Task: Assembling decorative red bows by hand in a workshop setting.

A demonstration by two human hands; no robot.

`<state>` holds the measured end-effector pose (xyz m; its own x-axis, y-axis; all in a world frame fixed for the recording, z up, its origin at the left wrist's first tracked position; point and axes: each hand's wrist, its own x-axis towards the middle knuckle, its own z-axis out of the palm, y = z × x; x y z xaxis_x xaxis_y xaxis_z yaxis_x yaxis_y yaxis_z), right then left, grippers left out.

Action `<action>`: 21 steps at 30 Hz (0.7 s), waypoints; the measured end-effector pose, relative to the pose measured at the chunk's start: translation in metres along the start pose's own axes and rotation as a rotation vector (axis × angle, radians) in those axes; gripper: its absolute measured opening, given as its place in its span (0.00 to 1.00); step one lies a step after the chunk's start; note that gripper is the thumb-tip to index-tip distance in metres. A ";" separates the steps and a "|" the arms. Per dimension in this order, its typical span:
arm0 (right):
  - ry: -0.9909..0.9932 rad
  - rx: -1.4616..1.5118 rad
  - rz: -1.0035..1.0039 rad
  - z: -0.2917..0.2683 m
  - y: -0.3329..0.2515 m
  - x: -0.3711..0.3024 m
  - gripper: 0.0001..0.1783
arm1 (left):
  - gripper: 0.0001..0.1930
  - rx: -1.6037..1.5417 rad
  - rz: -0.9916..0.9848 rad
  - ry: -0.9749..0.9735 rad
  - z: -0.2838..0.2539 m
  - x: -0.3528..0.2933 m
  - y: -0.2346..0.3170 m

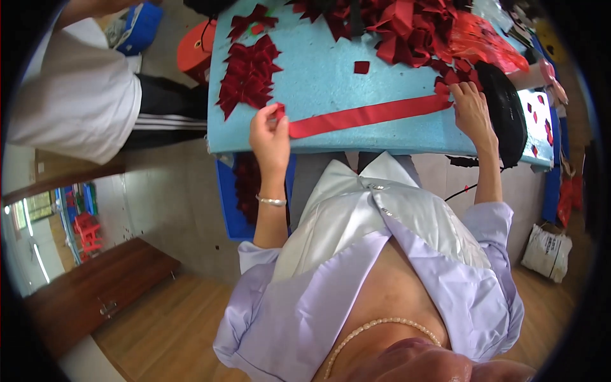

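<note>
A long strip of red ribbon (369,114) stretches across the light blue tabletop (318,83), between my two hands. My left hand (270,137) is closed in a pinch on its left end, where a bit of red shows curled at the fingertips. My right hand (472,111) has its fingers bent together on the ribbon's right end, beside small cut red pieces (459,74). Just beyond my left hand lies a pile of dark red bows (250,73). One small dark red square (361,67) lies by itself past the ribbon.
A large heap of red ribbon bows (407,28) covers the far side of the table, next to a red plastic bag (487,48). A black rounded object (503,114) stands right of my right hand. Below the table is a blue bin (232,204). Another person (83,89) stands at the left.
</note>
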<state>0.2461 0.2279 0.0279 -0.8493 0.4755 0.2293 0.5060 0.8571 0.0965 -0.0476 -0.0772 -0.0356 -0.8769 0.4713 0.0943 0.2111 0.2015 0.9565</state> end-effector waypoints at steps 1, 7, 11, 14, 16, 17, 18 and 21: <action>-0.009 0.018 -0.025 0.001 -0.016 0.001 0.13 | 0.17 0.143 0.106 0.004 0.001 -0.004 -0.001; -0.298 1.324 0.092 0.001 -0.157 0.026 0.12 | 0.32 0.228 0.500 0.031 0.020 -0.017 0.032; -0.461 1.762 0.293 0.014 -0.201 0.051 0.14 | 0.39 0.287 0.726 -0.015 0.039 -0.026 0.050; -0.517 1.819 0.280 0.032 -0.199 0.056 0.11 | 0.42 0.143 0.609 -0.110 0.042 -0.036 0.046; -0.510 1.950 0.378 0.034 -0.200 0.053 0.08 | 0.41 0.159 0.599 -0.078 0.041 -0.039 0.045; -0.495 1.996 0.383 0.034 -0.199 0.054 0.07 | 0.39 0.179 0.596 -0.038 0.040 -0.039 0.046; -0.478 2.042 0.387 0.035 -0.197 0.055 0.07 | 0.39 0.178 0.592 -0.035 0.039 -0.038 0.042; -0.448 1.984 0.419 0.036 -0.196 0.055 0.08 | 0.40 0.231 0.430 -0.042 0.039 -0.036 0.029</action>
<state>0.0952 0.0934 -0.0137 -0.8763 0.3971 -0.2729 0.0832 -0.4331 -0.8975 0.0068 -0.0547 -0.0220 -0.6721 0.5868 0.4516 0.6448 0.1639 0.7466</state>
